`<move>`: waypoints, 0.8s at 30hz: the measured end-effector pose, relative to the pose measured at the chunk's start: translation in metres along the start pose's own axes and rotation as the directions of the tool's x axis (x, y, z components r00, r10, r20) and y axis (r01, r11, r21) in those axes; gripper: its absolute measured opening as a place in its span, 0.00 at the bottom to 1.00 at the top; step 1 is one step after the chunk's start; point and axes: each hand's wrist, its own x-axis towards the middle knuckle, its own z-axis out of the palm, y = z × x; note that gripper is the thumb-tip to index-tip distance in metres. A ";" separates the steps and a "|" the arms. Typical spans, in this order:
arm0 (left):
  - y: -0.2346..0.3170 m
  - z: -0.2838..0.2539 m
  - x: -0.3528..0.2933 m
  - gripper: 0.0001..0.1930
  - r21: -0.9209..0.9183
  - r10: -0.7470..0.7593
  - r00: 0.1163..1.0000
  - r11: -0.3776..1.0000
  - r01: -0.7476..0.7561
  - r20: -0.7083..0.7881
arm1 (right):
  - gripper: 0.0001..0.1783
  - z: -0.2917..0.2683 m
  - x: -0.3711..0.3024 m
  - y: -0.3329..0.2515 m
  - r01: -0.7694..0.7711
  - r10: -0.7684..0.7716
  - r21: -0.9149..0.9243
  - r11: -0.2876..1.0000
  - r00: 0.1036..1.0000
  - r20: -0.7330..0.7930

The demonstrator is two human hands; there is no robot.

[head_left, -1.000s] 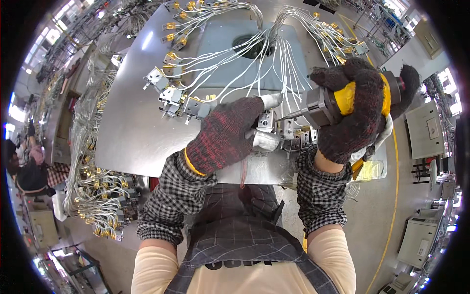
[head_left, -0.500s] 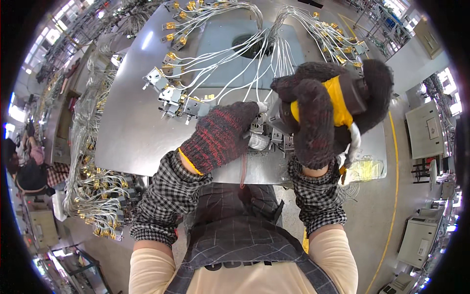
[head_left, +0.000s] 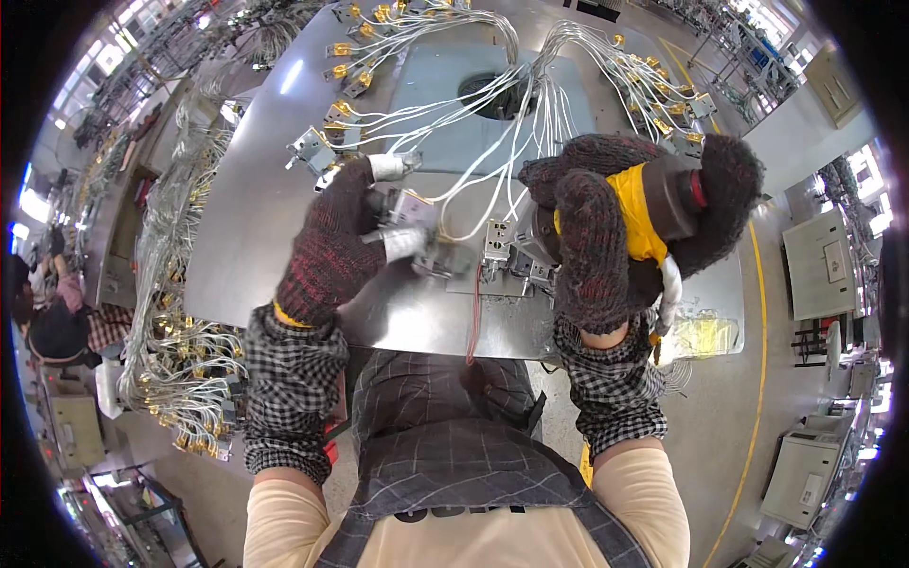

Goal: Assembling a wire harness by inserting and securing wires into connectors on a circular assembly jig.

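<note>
steel table: lies under both gloved hands; its smooth top could let a loose block slide if knocked.
grey panel: on the table's far half, beneath part of the wiring.
white wires: fan out toward both sides and the hands; a snagged loop could tug a block askew.
right hand: wrapped firmly around a power driver; the tip is hidden, and a tilted bit could slip and scratch metal.
left hand: thumb and forefinger spread apart, a metal block between them; blur hides whether they pinch it, and a weak hold could drop it.
blurred block: near the thumb; careless contact could tip it.
upright block: between the hands, just beside the driver's nose; a bump could shift it.
red cord: runs down below the upright block; a brushing wrist could catch it.
</note>
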 end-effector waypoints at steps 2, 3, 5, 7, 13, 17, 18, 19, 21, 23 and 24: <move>-0.010 0.013 -0.007 0.33 -0.230 0.172 0.983 0.956 -0.184 -0.071 | 0.30 -0.020 -0.033 0.012 -0.270 0.376 0.460 0.846 0.914 -0.156; -0.016 0.018 -0.010 0.35 -0.250 0.030 0.999 0.968 -0.037 -0.029 | 0.30 -0.037 -0.057 0.018 -0.337 0.563 0.653 0.678 0.810 -0.167; -0.023 0.020 -0.009 0.36 -0.249 0.051 0.998 0.967 -0.055 -0.022 | 0.30 -0.061 -0.096 0.027 -0.293 0.852 0.931 0.220 0.522 -0.037; -0.012 0.014 -0.011 0.36 -0.377 -0.020 1.000 0.926 0.022 0.008 | 0.30 -0.075 -0.117 0.041 -0.246 0.850 0.952 0.183 0.526 -0.028; 0.007 0.006 -0.005 0.35 -0.095 0.210 0.973 0.975 -0.201 0.092 | 0.24 -0.030 -0.041 0.000 -0.356 0.490 0.384 0.852 0.801 -0.344; 0.014 0.054 0.004 0.35 0.455 0.374 0.918 0.799 -0.392 0.134 | 0.20 -0.021 0.028 -0.040 0.277 -0.045 -0.958 0.073 0.961 0.274; 0.023 0.065 0.015 0.35 0.393 0.383 0.909 0.820 -0.416 0.163 | 0.19 -0.028 0.045 -0.062 0.565 0.119 -0.794 -0.223 0.824 0.553; 0.031 0.068 0.020 0.36 0.374 0.373 0.913 0.832 -0.409 0.166 | 0.17 -0.015 0.018 -0.040 0.127 -0.188 -0.972 -0.200 0.968 0.165; 0.022 0.063 0.016 0.37 0.384 0.350 0.926 0.843 -0.378 0.143 | 0.17 -0.028 0.029 -0.047 0.333 -0.124 -0.904 -0.267 0.919 0.375; 0.011 0.054 0.012 0.36 0.383 0.223 0.965 0.887 -0.260 0.137 | 0.23 -0.013 0.029 -0.033 0.266 -0.225 -0.919 0.292 0.953 0.204; 0.010 0.054 0.014 0.36 0.378 0.222 0.964 0.888 -0.261 0.145 | 0.32 0.004 0.021 -0.017 -0.011 -0.136 -0.577 0.816 0.968 -0.211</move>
